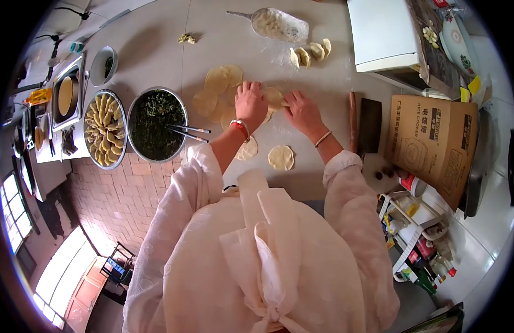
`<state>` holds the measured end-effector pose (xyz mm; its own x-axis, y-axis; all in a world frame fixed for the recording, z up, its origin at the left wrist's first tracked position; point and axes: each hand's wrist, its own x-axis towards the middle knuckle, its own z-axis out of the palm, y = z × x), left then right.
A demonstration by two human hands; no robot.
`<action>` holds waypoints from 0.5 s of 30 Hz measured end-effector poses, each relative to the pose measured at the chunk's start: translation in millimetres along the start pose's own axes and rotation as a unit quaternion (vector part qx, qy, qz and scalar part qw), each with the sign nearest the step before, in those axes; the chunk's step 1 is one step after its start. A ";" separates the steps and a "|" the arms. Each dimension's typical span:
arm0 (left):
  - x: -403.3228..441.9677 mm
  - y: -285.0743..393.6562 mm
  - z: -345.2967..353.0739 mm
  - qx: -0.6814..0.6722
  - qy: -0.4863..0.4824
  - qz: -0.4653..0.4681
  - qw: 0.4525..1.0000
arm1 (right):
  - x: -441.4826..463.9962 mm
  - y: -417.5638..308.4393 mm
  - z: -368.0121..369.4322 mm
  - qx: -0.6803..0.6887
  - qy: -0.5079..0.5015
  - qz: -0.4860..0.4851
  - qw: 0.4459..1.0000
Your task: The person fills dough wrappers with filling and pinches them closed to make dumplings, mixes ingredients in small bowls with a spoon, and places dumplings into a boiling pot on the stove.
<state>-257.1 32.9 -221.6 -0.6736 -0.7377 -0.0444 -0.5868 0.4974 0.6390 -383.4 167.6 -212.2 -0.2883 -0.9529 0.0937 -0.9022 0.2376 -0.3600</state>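
Observation:
Round dough wrappers (pixel 217 80) lie overlapping on the pale table. My left hand (pixel 250 105), with a red and a light bracelet at the wrist, rests palm down at their right side, fingers extended. Beside it, my right hand (pixel 304 115) has thumb and fingers at the edge of another dumpling wrapper (pixel 273 97), which lies between both hands. What sits under my left palm is hidden. Nearer my body are two separate pieces, a flat wrapper (pixel 247 150) and a rounder dough disc (pixel 281 158).
Left stand a bowl of green filling (pixel 157 145) with chopsticks (pixel 189 133) and a tray of dumplings (pixel 105 130). A floury metal scoop (pixel 279 26) and several folded dumplings (pixel 317 52) lie beyond my hands. Right are a rolling pin (pixel 353 123), a cleaver (pixel 370 125) and a rice cooker box (pixel 429 144).

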 end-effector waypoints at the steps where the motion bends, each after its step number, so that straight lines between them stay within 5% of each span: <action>1: 9.5 3.5 0.0 0.012 -0.034 0.000 0.999 | 2.3 3.9 2.5 0.010 0.003 0.012 1.000; 7: 50.3 -3.6 3.0 0.046 -0.199 0.025 0.979 | 11.9 11.8 -1.4 0.223 0.105 0.112 0.963; 13: 53.9 4.7 -8.9 -0.015 -0.257 -0.026 0.966 | 5.9 18.1 19.7 0.507 0.140 0.283 0.802; 15: 48.6 1.4 -2.6 0.025 -0.206 0.028 0.978 | 6.7 14.3 18.5 0.582 0.187 0.315 0.726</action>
<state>-289.5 -3.4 -221.0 -0.8232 -0.4671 -0.3228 -0.5581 0.5611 0.6113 -392.3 161.2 -233.9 -0.7895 -0.5549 -0.2621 0.2662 0.0752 -0.9610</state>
